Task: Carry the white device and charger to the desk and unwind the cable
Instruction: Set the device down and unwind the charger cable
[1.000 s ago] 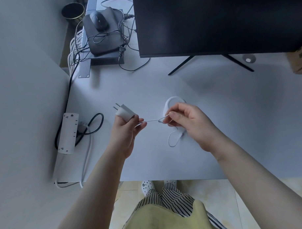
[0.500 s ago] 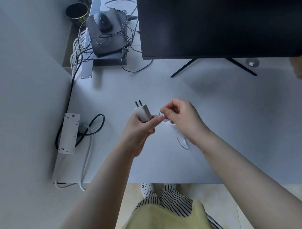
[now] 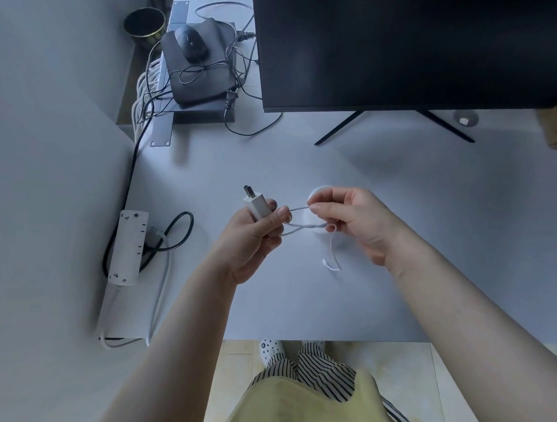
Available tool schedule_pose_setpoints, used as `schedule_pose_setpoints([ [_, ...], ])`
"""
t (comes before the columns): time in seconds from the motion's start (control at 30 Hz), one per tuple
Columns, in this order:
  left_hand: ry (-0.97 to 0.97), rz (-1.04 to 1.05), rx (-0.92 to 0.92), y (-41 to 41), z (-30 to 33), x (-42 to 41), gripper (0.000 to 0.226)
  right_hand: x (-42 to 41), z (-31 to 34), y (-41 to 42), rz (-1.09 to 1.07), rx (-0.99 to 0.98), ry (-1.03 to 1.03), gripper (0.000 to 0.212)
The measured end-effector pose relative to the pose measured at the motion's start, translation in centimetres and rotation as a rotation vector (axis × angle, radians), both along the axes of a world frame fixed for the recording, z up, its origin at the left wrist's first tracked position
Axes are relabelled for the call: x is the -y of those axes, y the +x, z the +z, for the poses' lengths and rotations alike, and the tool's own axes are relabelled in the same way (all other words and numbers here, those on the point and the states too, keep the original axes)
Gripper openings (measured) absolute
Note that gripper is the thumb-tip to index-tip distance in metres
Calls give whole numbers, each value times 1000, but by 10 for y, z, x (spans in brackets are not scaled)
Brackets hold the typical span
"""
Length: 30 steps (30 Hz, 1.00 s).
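Observation:
My left hand grips the white charger, its two prongs pointing up and left, above the middle of the white desk. The thin white cable runs in loops from the charger to my right hand, which pinches it between thumb and fingers. A free cable end with a small connector hangs down to the desk at the cable tail. The round white device lies on the desk, mostly hidden behind my right hand.
A white power strip with a black cord lies at the desk's left edge. A dark monitor on a thin stand fills the back right. A black box with a mouse and tangled cables sits back left, near a dark cup.
My hands came together half a second ago, then drew apart again. More cable now shows between them, and the loose end hangs lower onto the desk.

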<state>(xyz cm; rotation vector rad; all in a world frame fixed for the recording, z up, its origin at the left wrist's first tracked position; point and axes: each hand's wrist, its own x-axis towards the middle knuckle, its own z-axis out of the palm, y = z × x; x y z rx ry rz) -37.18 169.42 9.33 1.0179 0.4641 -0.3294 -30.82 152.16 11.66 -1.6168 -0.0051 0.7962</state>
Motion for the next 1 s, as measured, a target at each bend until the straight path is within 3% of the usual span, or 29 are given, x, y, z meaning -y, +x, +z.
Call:
schedule_pose_setpoints([
  [0.13,-152,-96,-6,-2,-1,-9,14,7,4,0,159,163,-185,11],
  [0.27,-236,-97,21,-3,-1,-17,22,9,5,-3,280,321,-358,10],
  [0.43,-326,38,-36,-1,2,-11,16,10,8,-12,157,247,-132,12],
  [0.53,-346,95,-96,-1,6,-4,14,7,3,-18,63,378,-187,23],
  [0.67,-327,125,-120,-3,11,2,14,-2,1,-31,142,551,-298,20],
  [0.9,-356,136,-70,-8,8,0,12,-17,4,-42,52,617,-308,12],
  [1.0,-287,149,-56,-11,9,-2,12,-18,8,-42,-4,555,-248,11],
])
